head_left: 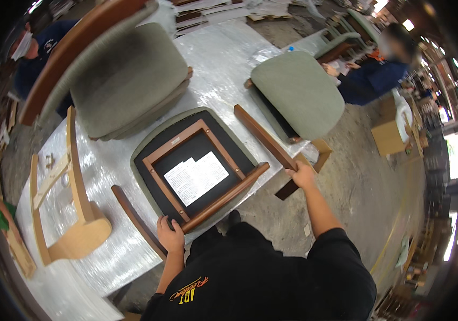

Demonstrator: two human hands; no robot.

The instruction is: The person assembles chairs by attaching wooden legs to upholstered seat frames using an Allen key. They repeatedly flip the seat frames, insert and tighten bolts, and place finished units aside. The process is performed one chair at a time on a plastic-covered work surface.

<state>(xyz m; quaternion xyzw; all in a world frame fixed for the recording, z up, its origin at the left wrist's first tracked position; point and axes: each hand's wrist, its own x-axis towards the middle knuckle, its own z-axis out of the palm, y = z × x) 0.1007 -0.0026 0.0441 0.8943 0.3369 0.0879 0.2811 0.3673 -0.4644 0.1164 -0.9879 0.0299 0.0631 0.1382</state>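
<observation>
An upturned chair seat (148, 136) lies in front of me, with grey-green upholstery round its edge and a black underside. A brown wooden frame (172, 191) is fixed on that underside, and white printed sheets (197, 177) lie within it. My left hand (170, 234) is closed over the seat's near left corner, by the end of the front wooden rail (226, 198). My right hand (301, 175) is wrapped round the near end of a brown wooden bar (263, 136) on the seat's right. Another curved brown bar (138, 222) lies left of the seat, close to my left hand.
Plastic film covers the table (213, 48). Padded chairs (132, 80) stand at the far left, another grey-green seat (301, 93) at the right. A pale wooden chair frame (79, 227) lies left. Two people (370, 80) are across the table. A cardboard box (389, 131) stands right.
</observation>
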